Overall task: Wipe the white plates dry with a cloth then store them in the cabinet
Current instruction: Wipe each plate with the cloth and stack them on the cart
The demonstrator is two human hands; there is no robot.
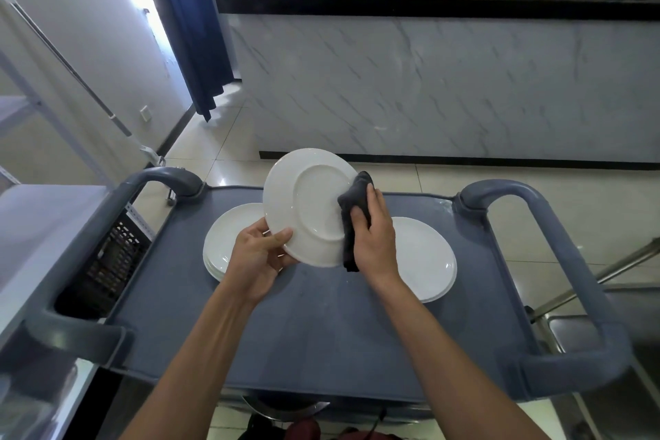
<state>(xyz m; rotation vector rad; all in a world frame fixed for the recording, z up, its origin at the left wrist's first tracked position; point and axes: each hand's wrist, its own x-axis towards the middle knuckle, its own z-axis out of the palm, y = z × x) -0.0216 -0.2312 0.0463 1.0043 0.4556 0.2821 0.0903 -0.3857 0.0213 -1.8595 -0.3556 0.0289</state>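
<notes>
A white plate (303,204) is held tilted above the grey cart, its underside facing me. My left hand (259,255) grips its lower left rim, thumb on the underside. My right hand (371,236) holds a dark grey cloth (353,211) pressed against the plate's right side. A stack of white plates (223,243) lies on the cart at the left, partly hidden by the held plate and my left hand. Another white plate stack (425,261) lies at the right, behind my right wrist.
The grey cart top (321,332) has a curved handle at each side (557,211). A marble-fronted counter (428,82) with a black top stands beyond. Metal shelving (35,225) is at the left, with a black crate (114,254) beside the cart.
</notes>
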